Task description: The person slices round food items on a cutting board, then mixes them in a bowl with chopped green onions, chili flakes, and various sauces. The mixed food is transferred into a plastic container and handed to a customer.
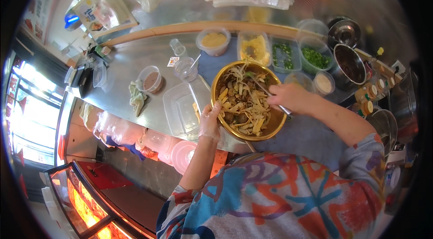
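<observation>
A gold-coloured metal mixing bowl stands in front of me, holding a mix of food with pale strips, thin mushrooms and round brown pieces. My left hand, in a clear plastic glove, grips the bowl's left rim with the thumb over the edge. In my right hand is the handle of a metal spoon; its head reaches into the food and is partly hidden there. Just left of the bowl lies a clear rectangular plastic container.
Behind the bowl stand tubs of yellow paste, mashed yellow food, chopped green chilli and chopped herbs. A metal pot of dark sauce and spice jars are at right. A cloth lies at left, beside a brown-filled tub.
</observation>
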Action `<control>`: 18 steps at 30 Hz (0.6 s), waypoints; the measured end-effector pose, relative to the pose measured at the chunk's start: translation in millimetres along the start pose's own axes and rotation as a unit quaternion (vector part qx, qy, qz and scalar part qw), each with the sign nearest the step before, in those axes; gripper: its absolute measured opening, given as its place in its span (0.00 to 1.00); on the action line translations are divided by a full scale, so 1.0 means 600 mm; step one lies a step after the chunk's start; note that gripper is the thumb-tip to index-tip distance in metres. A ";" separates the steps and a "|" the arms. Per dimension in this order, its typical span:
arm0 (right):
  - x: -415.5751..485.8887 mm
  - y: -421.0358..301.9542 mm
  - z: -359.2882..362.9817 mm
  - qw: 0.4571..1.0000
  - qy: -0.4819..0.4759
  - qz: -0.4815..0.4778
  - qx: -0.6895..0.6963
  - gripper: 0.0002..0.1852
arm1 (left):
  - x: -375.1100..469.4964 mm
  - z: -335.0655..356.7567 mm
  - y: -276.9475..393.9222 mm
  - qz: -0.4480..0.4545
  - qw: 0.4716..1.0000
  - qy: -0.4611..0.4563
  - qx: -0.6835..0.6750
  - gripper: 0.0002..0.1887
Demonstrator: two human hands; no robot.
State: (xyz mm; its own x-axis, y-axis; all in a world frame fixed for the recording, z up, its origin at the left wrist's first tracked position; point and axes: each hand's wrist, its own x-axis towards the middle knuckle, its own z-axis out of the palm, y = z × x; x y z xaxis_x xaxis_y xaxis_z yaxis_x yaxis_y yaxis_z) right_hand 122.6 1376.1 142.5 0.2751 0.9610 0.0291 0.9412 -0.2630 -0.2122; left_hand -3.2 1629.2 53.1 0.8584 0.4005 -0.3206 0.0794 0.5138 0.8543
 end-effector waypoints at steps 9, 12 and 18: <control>-0.095 -0.039 0.127 0.652 0.123 0.279 0.694 0.14 | -0.017 0.011 0.000 -0.041 0.991 0.065 -0.107 0.15; -0.032 -0.062 0.140 0.656 0.164 0.225 0.702 0.14 | -0.053 0.036 -0.005 -0.062 0.997 0.041 -0.030 0.17; -0.014 -0.048 -0.002 0.926 0.057 0.066 0.367 0.10 | -0.030 0.001 -0.029 -0.041 0.996 0.042 -0.062 0.14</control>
State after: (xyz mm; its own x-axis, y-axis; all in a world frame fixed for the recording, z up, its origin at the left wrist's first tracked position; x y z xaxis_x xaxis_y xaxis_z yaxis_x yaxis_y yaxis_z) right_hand 93.4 1375.5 149.7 0.4373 0.8980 0.0496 0.5216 -0.2083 -0.8274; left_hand -19.5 1612.8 44.3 0.8053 0.4132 -0.4251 0.0802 0.6345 0.7688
